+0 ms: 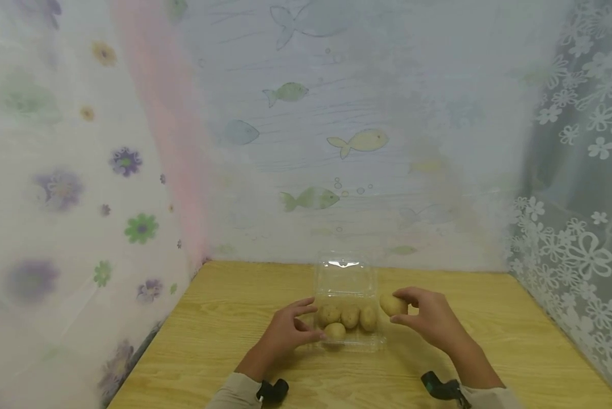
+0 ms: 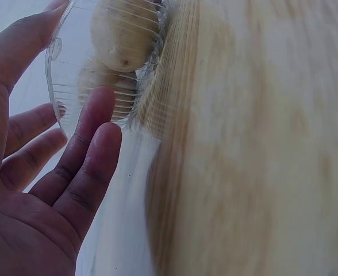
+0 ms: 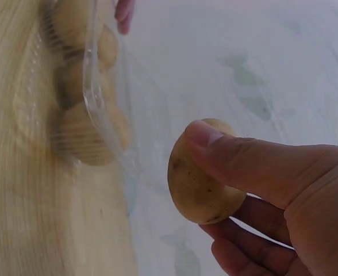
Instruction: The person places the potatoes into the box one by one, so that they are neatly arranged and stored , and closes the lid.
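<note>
A clear plastic clamshell box [image 1: 359, 342] stands on the table with its lid [image 1: 344, 278] raised at the back. Several potatoes [image 1: 349, 316] lie inside, one of them [image 1: 335, 331] in front of the others. My left hand [image 1: 288, 329] is at the box's left side, fingers spread and fairly straight, the thumb near the front rim; in the left wrist view its fingertips [image 2: 102, 112] are against or very close to the ribbed wall. To the right of the box, my right hand [image 1: 434, 318] pinches a potato [image 3: 200, 187] between thumb and fingers, held up off the table.
The wooden table [image 1: 224, 295] runs back to a curtain [image 1: 296, 142] printed with fish. Flowered sheets hang on the left [image 1: 81, 227] and right [image 1: 582, 238]. A black wrist device [image 1: 274, 391] sits under the left wrist, another [image 1: 441, 387] by the right.
</note>
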Tool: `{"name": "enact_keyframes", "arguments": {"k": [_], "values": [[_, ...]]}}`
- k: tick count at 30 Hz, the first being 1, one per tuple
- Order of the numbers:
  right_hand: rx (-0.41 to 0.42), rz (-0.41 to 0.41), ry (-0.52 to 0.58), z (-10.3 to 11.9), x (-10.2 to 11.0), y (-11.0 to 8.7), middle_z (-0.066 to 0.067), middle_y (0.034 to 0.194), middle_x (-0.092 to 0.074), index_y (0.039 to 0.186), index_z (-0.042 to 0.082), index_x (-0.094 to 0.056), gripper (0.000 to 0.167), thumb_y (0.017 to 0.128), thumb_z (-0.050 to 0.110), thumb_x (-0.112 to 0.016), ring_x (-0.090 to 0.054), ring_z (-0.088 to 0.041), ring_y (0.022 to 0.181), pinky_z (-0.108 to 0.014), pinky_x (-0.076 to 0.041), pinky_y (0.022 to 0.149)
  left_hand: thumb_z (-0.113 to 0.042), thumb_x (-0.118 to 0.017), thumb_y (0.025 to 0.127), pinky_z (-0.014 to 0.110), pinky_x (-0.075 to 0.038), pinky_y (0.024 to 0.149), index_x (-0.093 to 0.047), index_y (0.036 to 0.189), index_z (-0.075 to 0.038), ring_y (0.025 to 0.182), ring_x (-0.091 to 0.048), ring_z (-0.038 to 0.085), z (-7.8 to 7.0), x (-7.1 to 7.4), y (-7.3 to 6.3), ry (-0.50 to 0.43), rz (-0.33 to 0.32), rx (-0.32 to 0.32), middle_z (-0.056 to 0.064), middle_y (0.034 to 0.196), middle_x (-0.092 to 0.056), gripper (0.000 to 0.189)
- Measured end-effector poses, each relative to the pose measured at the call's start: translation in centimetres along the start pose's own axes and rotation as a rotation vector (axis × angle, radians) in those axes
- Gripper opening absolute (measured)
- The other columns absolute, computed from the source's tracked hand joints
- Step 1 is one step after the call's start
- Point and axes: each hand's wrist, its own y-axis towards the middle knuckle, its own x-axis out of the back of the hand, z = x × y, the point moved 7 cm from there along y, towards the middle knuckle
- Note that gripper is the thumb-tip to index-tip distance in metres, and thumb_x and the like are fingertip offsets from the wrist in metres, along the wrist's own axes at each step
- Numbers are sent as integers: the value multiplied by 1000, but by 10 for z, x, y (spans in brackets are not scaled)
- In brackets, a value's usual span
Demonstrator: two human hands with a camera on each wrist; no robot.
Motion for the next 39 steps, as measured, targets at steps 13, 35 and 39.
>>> {"name": "enact_keyframes", "arguments": {"k": [13, 35, 39], "values": [[181, 0, -26, 28, -21, 2, 8, 112, -71, 118, 16, -77, 43, 78, 20, -92, -63, -8, 95, -32, -60, 85, -42, -89, 82, 26, -60, 71, -60, 146, -12, 91, -73, 8, 1, 3, 2, 7, -9, 2, -3, 163, -43, 77], [243, 121, 21, 33, -58, -4, 8, 110, -70, 117, 11, -78, 40, 82, 28, -88, -69, -14, 99, -33, -59, 84, -39, -89, 83, 24, -59, 70, -59, 147, -11, 90, -72, 8, 3, 0, 0, 14, -5, 6, -1, 163, -43, 76], [277, 115, 12, 33, -60, -4, 8, 110, -71, 117, 10, -78, 42, 83, 33, -86, -69, -15, 100, -33, -59, 85, -40, -89, 83, 24, -59, 70, -60, 146, -10, 90, -72, 8, 1, 0, 0, 22, -12, 3, 0, 163, -44, 76]]}}
